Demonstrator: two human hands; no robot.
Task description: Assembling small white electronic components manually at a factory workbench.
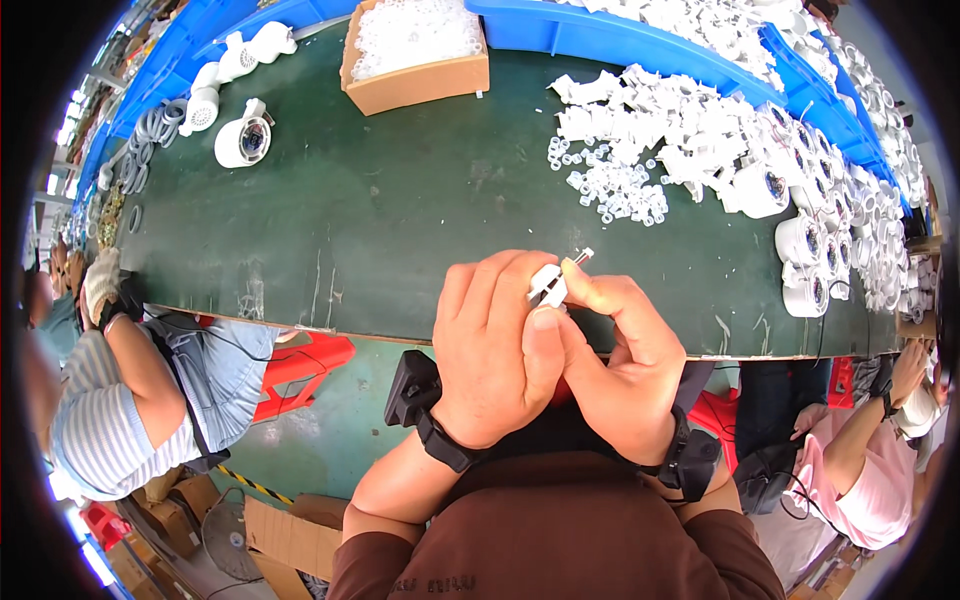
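Note:
Just over the table's near edge, my left hand [488,345] and my right hand [625,365] meet, fingers closed on one small white plastic part [545,284]. The part has a dark slot, and a thin white piece with a small end [583,257] sticks out past my right fingertips. Both thumbs press close to the part, and my fingers cover much of it. Farther off to the right lie a heap of white plastic parts [640,115] and a pile of small clear rings [620,190].
The green table [400,200] holds an open cardboard box [420,92] of small clear pieces. Round white housings [803,240] stand at the right; another housing [242,140] and grey rings [155,125] are at the left. Blue bins [620,38] line the back. Co-workers sit on both sides.

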